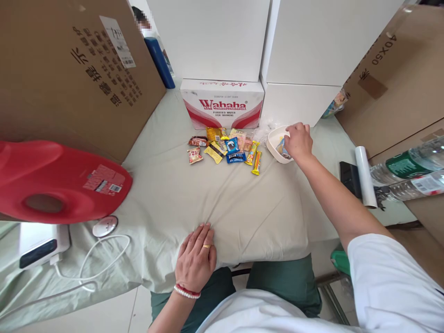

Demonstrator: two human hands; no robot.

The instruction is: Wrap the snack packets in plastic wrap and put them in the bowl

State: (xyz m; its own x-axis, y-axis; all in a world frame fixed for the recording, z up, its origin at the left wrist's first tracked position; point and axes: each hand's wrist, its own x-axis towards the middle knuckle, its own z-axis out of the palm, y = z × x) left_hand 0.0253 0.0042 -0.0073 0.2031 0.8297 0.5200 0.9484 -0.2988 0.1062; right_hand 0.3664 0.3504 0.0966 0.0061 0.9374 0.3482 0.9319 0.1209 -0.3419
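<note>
My left hand (196,256) lies flat on the cloth near the front edge, its fingers stretched out and close together, holding nothing. My right hand (299,141) is over the right side of a small white bowl (274,137), its fingers curled downward. Their tips are partly hidden, so I cannot tell what they grip. Inside the bowl, beside that hand, shows a blue-and-yellow snack packet (282,149). To the bowl's left lies a loose group of wrapped snacks: yellow sticks (256,163), blue packets (236,158), a yellow-and-black packet (215,151) and a red-and-cream packet (194,156).
A Wahaha water carton (222,108) stands behind the snacks, with crumpled clear plastic (264,131) near the bowl. On the left are a red jug (65,180), a power bank (43,243) and a white cable (104,266). Plastic bottles (409,166) lie at right.
</note>
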